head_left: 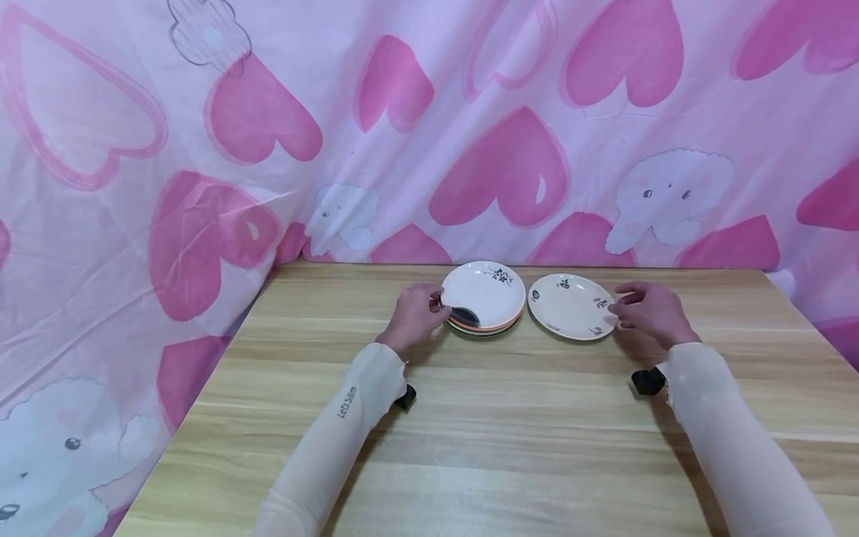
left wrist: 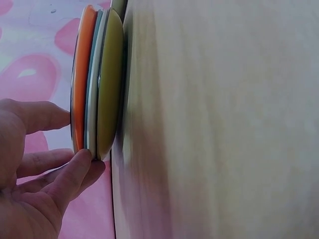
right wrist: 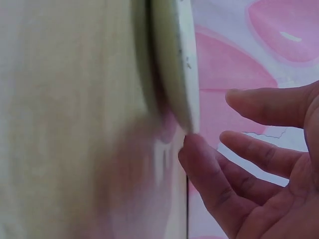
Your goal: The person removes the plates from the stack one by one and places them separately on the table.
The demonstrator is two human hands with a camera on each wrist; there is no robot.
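Observation:
A stack of several small plates (head_left: 479,294) stands at the back middle of the table. Its top one is white with a dark flower print. My left hand (head_left: 421,313) holds the stack at its left edge, thumb at the top rim and fingers at the lower rims. Orange, white and olive rims (left wrist: 110,84) show in the left wrist view. To the right lies a round cream plate (head_left: 570,306) with small dark prints. Beside its right rim, my right hand (head_left: 647,309) has a fingertip (right wrist: 192,147) at the rim, while the thumb stands apart from it.
A wood-grain table (head_left: 510,432) carries the plates close to its back edge. Directly behind hangs a pink cloth (head_left: 416,149) with hearts, which also covers the left side. The stack and the cream plate stand almost side by side.

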